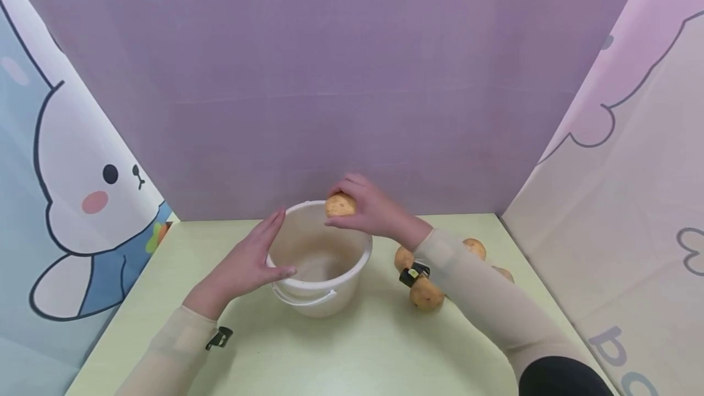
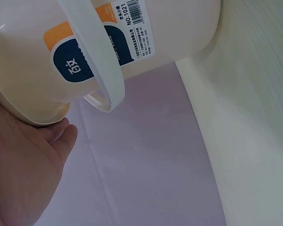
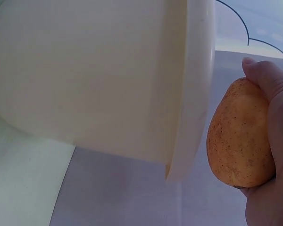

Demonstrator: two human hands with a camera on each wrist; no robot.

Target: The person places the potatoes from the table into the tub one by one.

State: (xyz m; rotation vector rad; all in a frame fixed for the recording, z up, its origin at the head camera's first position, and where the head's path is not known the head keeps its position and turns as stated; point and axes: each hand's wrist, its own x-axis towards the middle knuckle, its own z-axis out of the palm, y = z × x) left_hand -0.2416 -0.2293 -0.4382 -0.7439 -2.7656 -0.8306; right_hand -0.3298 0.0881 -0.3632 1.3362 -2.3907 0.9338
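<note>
A white plastic bucket (image 1: 321,295) stands upright on the table, its handle (image 2: 101,61) hanging down at the front and a printed label on its side. My left hand (image 1: 250,261) rests against the left of the bucket's rim, fingers fairly straight and thumb reaching over the opening. Above the far right part of the rim, my right hand (image 1: 371,209) grips a potato (image 1: 340,205) between thumb and fingers. In the right wrist view the held potato (image 3: 241,134) is just outside the rim line, apart from the bucket wall. Inside the bucket, the visible bottom is bare.
Several more potatoes (image 1: 426,294) lie on the pale green table (image 1: 308,359) right of the bucket, partly hidden under my right forearm. A purple cloth wall (image 1: 352,78) rises behind the table, and printed panels (image 1: 93,139) flank both sides.
</note>
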